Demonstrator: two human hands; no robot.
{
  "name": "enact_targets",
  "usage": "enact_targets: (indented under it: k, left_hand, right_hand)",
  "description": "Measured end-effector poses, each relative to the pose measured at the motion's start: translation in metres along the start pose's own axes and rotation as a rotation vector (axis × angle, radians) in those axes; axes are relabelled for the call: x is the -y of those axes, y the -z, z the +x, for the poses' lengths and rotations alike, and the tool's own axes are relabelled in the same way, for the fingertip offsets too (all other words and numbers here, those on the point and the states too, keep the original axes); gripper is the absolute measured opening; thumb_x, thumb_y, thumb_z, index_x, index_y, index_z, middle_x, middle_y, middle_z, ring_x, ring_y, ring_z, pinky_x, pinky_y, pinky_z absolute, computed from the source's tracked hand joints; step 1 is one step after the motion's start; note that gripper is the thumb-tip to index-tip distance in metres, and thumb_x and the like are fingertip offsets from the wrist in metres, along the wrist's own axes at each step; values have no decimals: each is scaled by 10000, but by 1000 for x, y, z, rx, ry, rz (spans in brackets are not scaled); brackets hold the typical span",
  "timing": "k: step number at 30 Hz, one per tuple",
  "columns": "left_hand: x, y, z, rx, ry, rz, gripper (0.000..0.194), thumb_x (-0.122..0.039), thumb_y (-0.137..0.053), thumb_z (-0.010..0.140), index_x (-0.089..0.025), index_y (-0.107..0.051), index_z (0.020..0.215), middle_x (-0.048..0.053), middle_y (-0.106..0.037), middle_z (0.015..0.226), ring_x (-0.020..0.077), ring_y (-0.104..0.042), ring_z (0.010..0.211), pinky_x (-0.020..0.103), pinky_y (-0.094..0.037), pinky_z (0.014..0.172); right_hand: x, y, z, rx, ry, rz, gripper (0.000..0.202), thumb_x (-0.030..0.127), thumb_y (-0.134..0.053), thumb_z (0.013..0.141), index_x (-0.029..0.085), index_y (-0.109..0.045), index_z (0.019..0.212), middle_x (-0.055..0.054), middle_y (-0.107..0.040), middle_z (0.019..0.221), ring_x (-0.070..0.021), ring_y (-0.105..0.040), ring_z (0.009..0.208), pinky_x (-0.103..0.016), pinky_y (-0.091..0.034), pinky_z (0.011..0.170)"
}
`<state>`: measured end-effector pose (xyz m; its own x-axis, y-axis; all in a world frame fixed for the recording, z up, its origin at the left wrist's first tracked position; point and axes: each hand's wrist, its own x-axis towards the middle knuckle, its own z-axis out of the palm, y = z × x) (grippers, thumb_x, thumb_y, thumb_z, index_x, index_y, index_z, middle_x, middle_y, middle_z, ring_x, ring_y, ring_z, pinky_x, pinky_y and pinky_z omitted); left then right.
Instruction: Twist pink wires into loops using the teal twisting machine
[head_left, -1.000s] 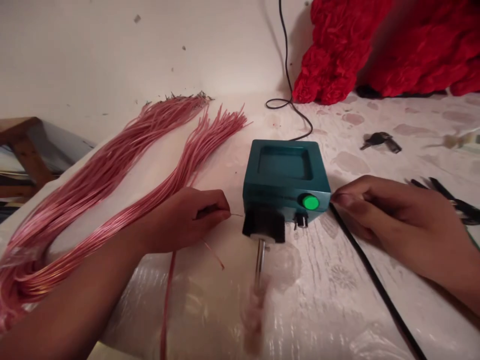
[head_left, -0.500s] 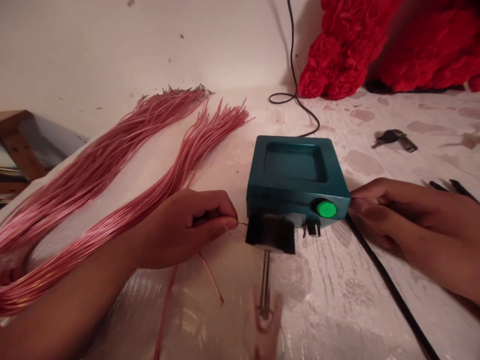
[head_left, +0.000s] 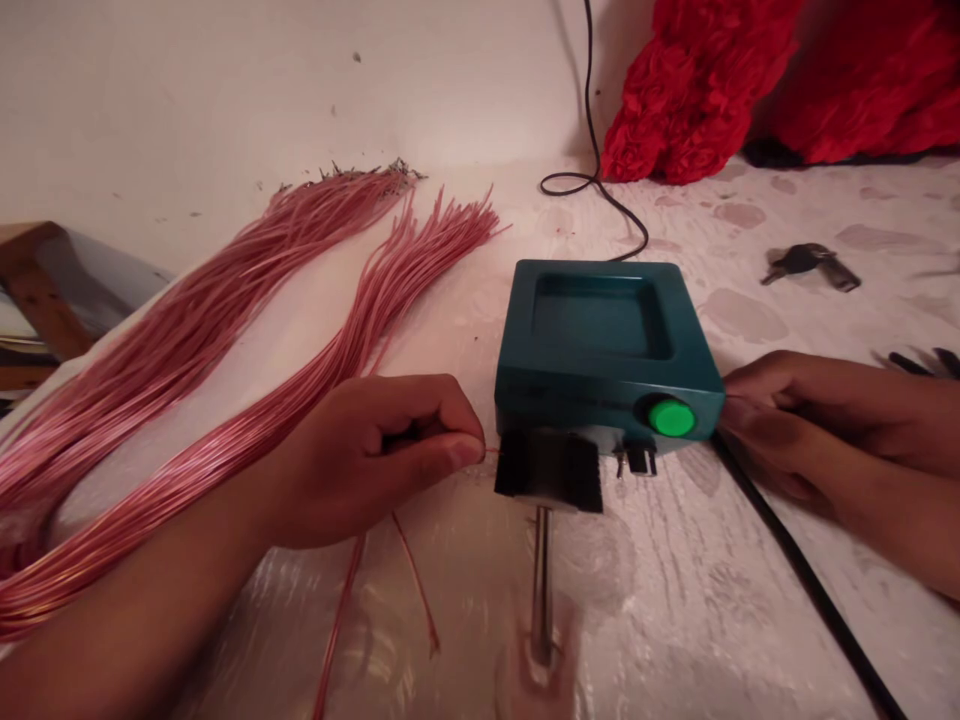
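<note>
A teal box-shaped device (head_left: 607,320) with a lit green button (head_left: 670,417) stands in the middle of the table. On its front are a black part (head_left: 550,470) and a metal rod (head_left: 541,590) pointing toward me. My left hand (head_left: 405,450) pinches a thin pink cord just left of the black part; cord ends (head_left: 416,585) hang below the fingers. My right hand (head_left: 795,420) is closed against the device's right side, its fingertips partly hidden, so what they grip is unclear. Pink cord bundles (head_left: 292,400) lie beside and behind my left arm.
Behind the device a thin black cable (head_left: 592,180) loops up the wall. Red fabric roses (head_left: 682,110) stand at the back right, with keys (head_left: 810,265) in front of them. A thick black cable (head_left: 810,580) runs toward the lower right. A wooden piece (head_left: 41,290) is at far left.
The device and my right hand appear slightly farther right. My left hand has shifted a little right, still pinching the cord, and the hanging cord end sits lower.
</note>
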<state>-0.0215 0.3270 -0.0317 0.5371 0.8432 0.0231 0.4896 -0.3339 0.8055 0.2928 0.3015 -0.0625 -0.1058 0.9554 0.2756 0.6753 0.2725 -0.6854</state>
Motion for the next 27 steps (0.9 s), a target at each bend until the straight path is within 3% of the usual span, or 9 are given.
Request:
enact_targets:
  k: [15,27]
  left_hand:
    - [-4,0,2,35,-51,-44,137,-196,-620,914,-205,-658,783,-55,-667,732,66,-549,608,159,-404,534]
    - [-5,-3,1,43,22,-32,170,-283,-606,905,-216,-643,754,-30,-650,710,104,-534,596,215,-408,543]
  right_hand:
    - [5,-1,3,15,-5,1,373,549,-623,878,254,-643,651,50,-452,425,-105,-381,359,-210,-275,345]
    - [-1,1,2,27,9,-7,346,527,-608,895,260,-651,680,56,-476,437,-102,-397,366,-195,-279,336]
